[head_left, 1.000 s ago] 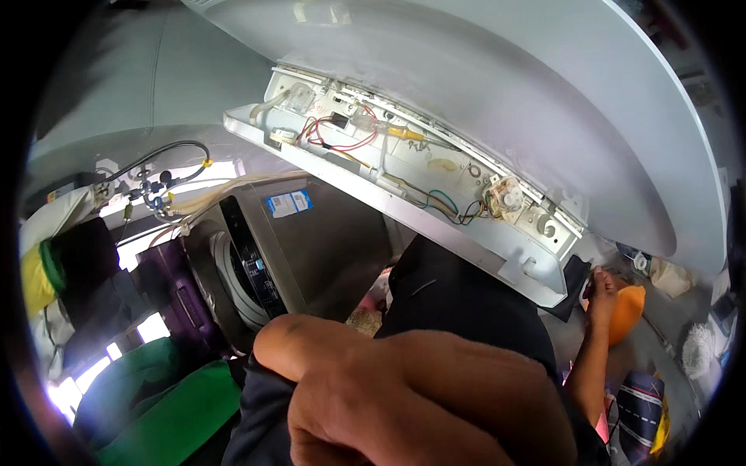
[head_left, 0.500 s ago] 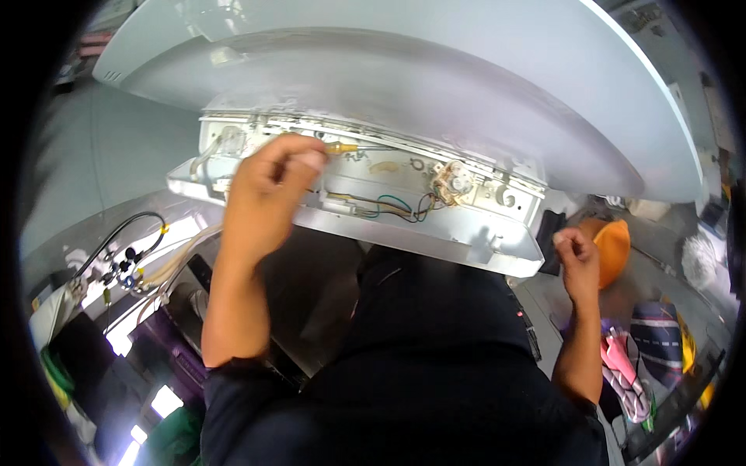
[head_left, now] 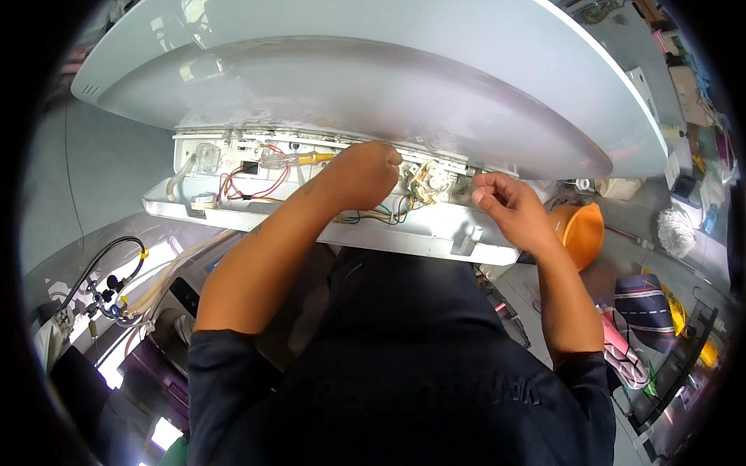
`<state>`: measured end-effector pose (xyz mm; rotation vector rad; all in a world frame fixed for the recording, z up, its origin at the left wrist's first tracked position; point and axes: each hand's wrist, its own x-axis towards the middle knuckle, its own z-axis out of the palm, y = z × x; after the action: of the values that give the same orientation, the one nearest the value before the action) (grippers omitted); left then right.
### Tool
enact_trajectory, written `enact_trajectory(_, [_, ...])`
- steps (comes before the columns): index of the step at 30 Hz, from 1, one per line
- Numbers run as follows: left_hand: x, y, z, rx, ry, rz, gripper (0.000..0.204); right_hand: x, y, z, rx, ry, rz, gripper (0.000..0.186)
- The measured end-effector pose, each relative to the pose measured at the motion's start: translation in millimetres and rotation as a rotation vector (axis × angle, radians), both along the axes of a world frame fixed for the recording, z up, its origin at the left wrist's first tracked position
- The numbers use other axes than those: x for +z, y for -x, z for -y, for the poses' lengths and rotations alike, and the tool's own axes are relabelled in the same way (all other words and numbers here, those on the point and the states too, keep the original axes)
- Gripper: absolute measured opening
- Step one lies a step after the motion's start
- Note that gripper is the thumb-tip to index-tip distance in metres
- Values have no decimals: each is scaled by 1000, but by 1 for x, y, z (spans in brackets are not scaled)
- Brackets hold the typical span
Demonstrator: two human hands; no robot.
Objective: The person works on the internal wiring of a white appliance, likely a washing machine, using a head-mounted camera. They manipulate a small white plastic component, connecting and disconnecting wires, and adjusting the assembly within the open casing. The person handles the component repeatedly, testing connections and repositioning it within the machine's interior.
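A long white appliance housing (head_left: 388, 241) lies open across my lap, with wires and a round white part (head_left: 437, 182) inside. In its left half rests a screwdriver (head_left: 315, 158) with a clear and yellow handle; my forearm and hand cover its shaft. My left hand (head_left: 369, 175) is closed over the middle of the housing, its fingertips beside the round part. What it grips, if anything, is hidden. My right hand (head_left: 509, 206) is at the housing's right end, with thumb and fingers pinched together. Nothing nameable shows between them.
A large glossy pale cover (head_left: 373, 85) curves over the far side. Red wires (head_left: 272, 182) loop at the left of the housing. An orange container (head_left: 581, 233) stands at the right, beside cloths and a dark rack. Black hoses with fittings (head_left: 109, 291) lie at the left.
My left hand has moved right along the housing, off the screwdriver handle. My right hand has come up and left, from beside the orange container to the housing's right end.
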<state>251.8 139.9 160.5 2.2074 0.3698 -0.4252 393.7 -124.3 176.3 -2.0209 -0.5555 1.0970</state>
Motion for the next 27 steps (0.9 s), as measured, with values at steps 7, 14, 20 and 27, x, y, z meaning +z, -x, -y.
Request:
enact_trajectory(7, [-6, 7, -9, 79, 44, -84, 30, -8, 12, -21, 119, 153, -45, 46])
enact_trajectory(14, [-25, 5, -4, 21, 92, -17, 32, -31, 4, -34, 126, 253, -101, 51])
enact_trajectory(20, [-31, -2, 9, 99, 356, -161, 41, -23, 8, -46, 58, 221, -278, 50])
enact_trajectory(27, [-22, -4, 9, 112, 693, -203, 53, -22, 10, -41, 70, 85, -241, 38])
